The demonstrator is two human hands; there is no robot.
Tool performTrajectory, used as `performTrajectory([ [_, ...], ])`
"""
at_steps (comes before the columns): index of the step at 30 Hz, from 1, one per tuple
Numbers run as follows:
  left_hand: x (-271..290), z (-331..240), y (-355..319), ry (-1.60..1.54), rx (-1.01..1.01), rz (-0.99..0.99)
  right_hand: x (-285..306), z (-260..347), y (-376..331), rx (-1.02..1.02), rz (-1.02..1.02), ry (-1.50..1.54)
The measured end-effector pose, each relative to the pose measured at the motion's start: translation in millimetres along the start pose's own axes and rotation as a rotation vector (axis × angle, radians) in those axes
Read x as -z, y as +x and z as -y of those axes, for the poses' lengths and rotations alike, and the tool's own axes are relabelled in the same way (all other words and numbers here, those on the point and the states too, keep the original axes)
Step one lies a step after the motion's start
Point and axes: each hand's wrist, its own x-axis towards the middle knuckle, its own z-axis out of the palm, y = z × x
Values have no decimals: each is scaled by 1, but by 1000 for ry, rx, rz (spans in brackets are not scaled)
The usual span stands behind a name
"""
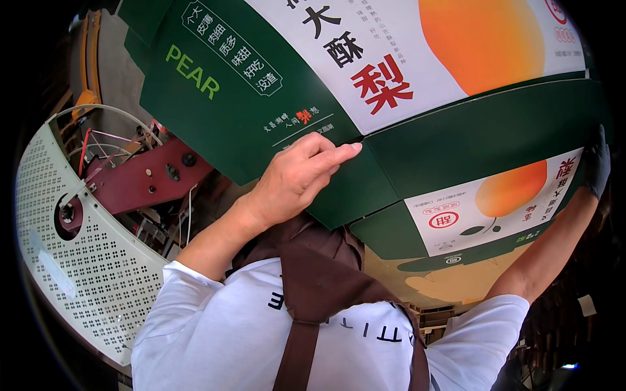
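A large printed cardboard carton (456,133), flat-looking and creased into panels, spreads in front of me. It is dark green with white panels showing a yellow-orange fruit. My left hand (297,173) is bare, its fingers bent at a creased corner of the carton and the index finger stretched along its surface. Part of that grip is hidden. At the carton's far right edge is my right hand (596,163), in a dark glove, closed about the edge; its fingertips are hard to make out in the shadow.
To the left stands a machine with a pale perforated guard (85,260) and a dark red arm (150,176). A yellow metal rail (91,58) runs beyond it. Plain brown cardboard (391,280) shows beneath the printed carton. Dark stacked material (561,319) lies at the lower right.
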Motion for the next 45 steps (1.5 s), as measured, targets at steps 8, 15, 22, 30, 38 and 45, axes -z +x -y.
performTrajectory([
  [8,2,0,3,13,8,15,11,-28,13,72,62,-261],
  [15,0,0,5,33,-4,6,4,-21,14,-58,61,-115],
  [22,0,-7,6,155,47,55,11,-29,20,71,96,-274],
  [30,0,-30,17,252,66,113,-38,50,-15,-194,-193,308],
  [38,2,-34,19,263,67,133,-38,98,-37,-319,-269,364],
  [45,1,-29,18,250,78,138,-40,101,-38,-305,-306,310],
])
